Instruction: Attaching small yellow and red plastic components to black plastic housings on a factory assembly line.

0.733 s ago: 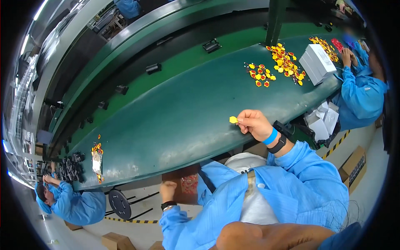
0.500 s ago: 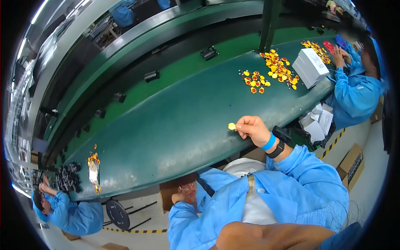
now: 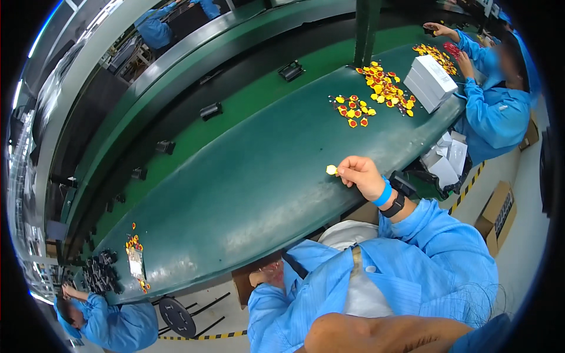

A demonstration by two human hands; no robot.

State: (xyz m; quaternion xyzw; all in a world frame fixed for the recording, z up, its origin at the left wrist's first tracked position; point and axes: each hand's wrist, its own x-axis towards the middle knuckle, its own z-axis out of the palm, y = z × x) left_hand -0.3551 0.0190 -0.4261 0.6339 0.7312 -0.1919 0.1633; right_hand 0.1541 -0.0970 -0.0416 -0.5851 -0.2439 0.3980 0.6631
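Note:
My right hand (image 3: 362, 177) is closed above the green tabletop (image 3: 253, 194), pinching a small yellow hexagonal piece (image 3: 332, 170) between thumb and fingertips. A blue band and a black watch circle that wrist. Low by the table's front edge, my left hand (image 3: 257, 278) is beside a cardboard box (image 3: 241, 289) and some clear, reddish plastic (image 3: 273, 272); its fingers are hidden, so I cannot tell what it holds. Beyond my right hand lies a small group of yellow and red pieces (image 3: 353, 110), with a larger pile (image 3: 385, 88) behind it.
A white box (image 3: 429, 84) stands at the right, near a co-worker (image 3: 497, 115). White cartons (image 3: 447, 162) fill a black-lined bin below. At the left are black parts (image 3: 101, 273), a packet (image 3: 136, 263) and another co-worker (image 3: 106, 317). Black fixtures (image 3: 210, 111) line the green conveyor behind.
The whole view has shifted a little. My right hand still pinches the yellow piece, whose flat face now shows more. The co-worker at the right has stretched one arm toward the conveyor.

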